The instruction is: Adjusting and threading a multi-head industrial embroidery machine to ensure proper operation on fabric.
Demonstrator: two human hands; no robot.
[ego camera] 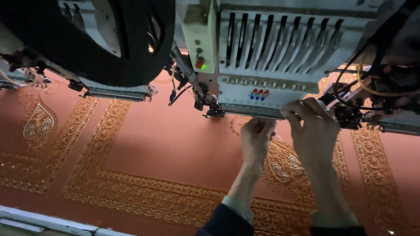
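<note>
Embroidery head: white, multi-needle, far centre-right, slotted front above a lower needle bar; a green and a red light on its left side panel.

Left hand: raised to the underside of the head, fingers curled together just below the needle bar; whether they pinch a thread cannot be told. Dark sleeve with pale cuff at the near edge.

Right hand: just right of the left hand and close beside it, fingertips drawn together and touching the lower right edge of the head.

Fabric: salmon-pink cloth stretched flat beneath both hands, bearing gold embroidered borders and motifs.

Second head: far left, dark rounded cover, well apart from the hands.

Cables: dark and yellow, far right.

Rail: pale, near left edge.
</note>
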